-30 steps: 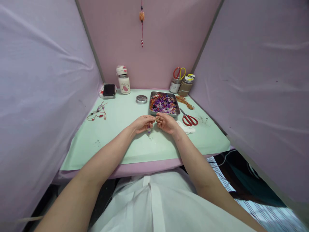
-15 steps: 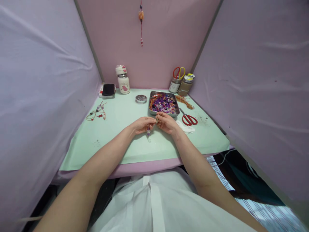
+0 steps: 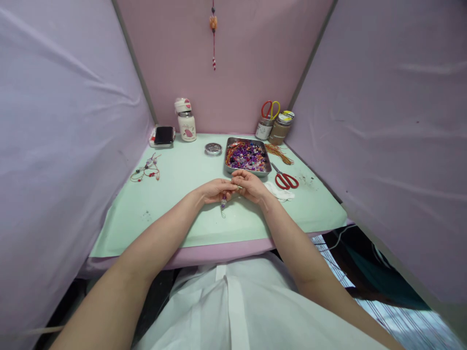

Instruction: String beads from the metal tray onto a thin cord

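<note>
My left hand (image 3: 217, 190) and my right hand (image 3: 249, 186) meet fingertip to fingertip just in front of the bead tray (image 3: 269, 171). From under my left fingers hangs a beaded cord (image 3: 224, 203) with purple and clear beads, ending in a thin loop. My left hand is closed on this cord. The fingers of my right hand are pinched at its other end, where a little gold-brown cord shows between the fingertips; the rest is covered by my fingers.
Red-handled scissors (image 3: 286, 181) and a white cloth (image 3: 280, 191) lie right of my hands. Brown cords (image 3: 279, 153) lie beside the tray. A round clear case (image 3: 213, 149), a bottle (image 3: 187, 127), a phone (image 3: 164, 135) and jars (image 3: 280, 131) stand behind. Finished-looking beaded strings (image 3: 146, 170) lie left.
My right hand has shifted slightly left and the fingertips have closed together, covering the gold-brown cord more. The hanging beads have dropped slightly lower.
</note>
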`<control>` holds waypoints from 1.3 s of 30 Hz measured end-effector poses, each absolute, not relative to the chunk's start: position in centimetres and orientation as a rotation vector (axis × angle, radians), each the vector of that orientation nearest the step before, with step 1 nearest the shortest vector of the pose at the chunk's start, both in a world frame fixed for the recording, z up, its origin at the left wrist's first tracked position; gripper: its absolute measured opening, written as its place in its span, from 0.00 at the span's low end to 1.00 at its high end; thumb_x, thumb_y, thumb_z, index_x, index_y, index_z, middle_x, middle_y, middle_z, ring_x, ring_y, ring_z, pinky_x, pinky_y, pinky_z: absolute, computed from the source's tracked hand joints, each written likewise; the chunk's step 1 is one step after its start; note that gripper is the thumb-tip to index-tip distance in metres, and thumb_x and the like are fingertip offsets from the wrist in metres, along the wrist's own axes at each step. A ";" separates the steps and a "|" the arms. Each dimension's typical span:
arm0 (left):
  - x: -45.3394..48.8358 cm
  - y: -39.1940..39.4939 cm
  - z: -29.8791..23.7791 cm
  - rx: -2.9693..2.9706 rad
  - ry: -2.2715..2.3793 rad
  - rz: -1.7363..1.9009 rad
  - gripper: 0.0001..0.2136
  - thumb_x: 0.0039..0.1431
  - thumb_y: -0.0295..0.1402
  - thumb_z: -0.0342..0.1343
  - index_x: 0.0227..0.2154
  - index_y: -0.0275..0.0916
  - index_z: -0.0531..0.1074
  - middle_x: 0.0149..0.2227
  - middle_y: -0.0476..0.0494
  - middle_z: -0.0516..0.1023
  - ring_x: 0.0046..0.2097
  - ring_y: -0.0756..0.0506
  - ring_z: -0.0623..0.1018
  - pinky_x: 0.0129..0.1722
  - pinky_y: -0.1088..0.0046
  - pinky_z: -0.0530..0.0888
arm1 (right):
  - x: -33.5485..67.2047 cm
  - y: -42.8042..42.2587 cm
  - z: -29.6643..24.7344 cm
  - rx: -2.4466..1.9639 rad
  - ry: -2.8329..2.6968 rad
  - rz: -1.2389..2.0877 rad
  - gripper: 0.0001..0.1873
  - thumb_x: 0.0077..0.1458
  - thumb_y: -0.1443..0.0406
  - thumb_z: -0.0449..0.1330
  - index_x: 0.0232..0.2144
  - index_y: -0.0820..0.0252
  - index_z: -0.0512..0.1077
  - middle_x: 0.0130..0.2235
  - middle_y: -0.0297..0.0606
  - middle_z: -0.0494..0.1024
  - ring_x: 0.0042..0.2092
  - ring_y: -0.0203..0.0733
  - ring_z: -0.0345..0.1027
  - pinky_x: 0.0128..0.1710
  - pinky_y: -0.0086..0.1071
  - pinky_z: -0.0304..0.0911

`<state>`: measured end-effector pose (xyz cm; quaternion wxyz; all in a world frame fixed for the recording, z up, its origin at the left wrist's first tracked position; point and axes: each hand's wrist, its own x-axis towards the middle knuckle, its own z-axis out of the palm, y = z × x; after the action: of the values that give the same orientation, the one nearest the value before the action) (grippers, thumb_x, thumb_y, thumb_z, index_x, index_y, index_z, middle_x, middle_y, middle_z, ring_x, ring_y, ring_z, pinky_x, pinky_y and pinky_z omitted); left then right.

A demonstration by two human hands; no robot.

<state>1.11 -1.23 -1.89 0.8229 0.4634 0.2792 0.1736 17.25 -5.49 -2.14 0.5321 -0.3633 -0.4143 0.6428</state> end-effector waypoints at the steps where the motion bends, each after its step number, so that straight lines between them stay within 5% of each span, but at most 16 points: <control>1: 1.1 -1.3 -1.9 0.975 0.589 0.365 0.12 0.42 0.30 0.70 0.25 0.30 0.72 0.26 0.47 0.71 0.23 0.58 0.67 0.21 0.83 0.64 | 17.1 -5.5 -2.1 -0.878 -1.006 1.517 0.21 0.38 0.63 0.72 0.35 0.58 0.70 0.27 0.29 0.75 0.27 0.32 0.68 0.29 0.28 0.65; 12: 1.4 -1.6 -1.6 0.923 0.593 0.432 0.09 0.42 0.25 0.67 0.25 0.32 0.71 0.24 0.50 0.68 0.23 0.59 0.64 0.19 0.86 0.60 | 16.6 -5.3 -2.5 -0.937 -1.065 1.322 0.20 0.39 0.59 0.71 0.35 0.56 0.70 0.29 0.29 0.75 0.29 0.32 0.67 0.30 0.27 0.63; 22: 1.6 -1.6 -1.2 1.010 0.662 0.679 0.08 0.43 0.28 0.64 0.23 0.33 0.70 0.23 0.51 0.67 0.22 0.59 0.62 0.21 0.82 0.61 | 16.9 -4.6 -3.0 -1.129 -0.934 1.350 0.24 0.40 0.46 0.67 0.26 0.59 0.71 0.26 0.32 0.71 0.25 0.30 0.60 0.22 0.26 0.53; 39: 2.2 -1.5 -1.8 1.043 0.767 0.884 0.05 0.45 0.29 0.60 0.24 0.35 0.69 0.27 0.50 0.70 0.19 0.60 0.61 0.19 0.81 0.59 | 16.6 -4.8 -3.1 -1.043 -1.009 1.236 0.18 0.40 0.55 0.69 0.22 0.58 0.65 0.21 0.27 0.67 0.24 0.30 0.57 0.26 0.27 0.52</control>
<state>2.21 -1.52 -1.78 0.7083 0.4698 0.3453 0.3979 16.58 -4.77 -3.05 0.5790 -0.4461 -0.4317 0.5286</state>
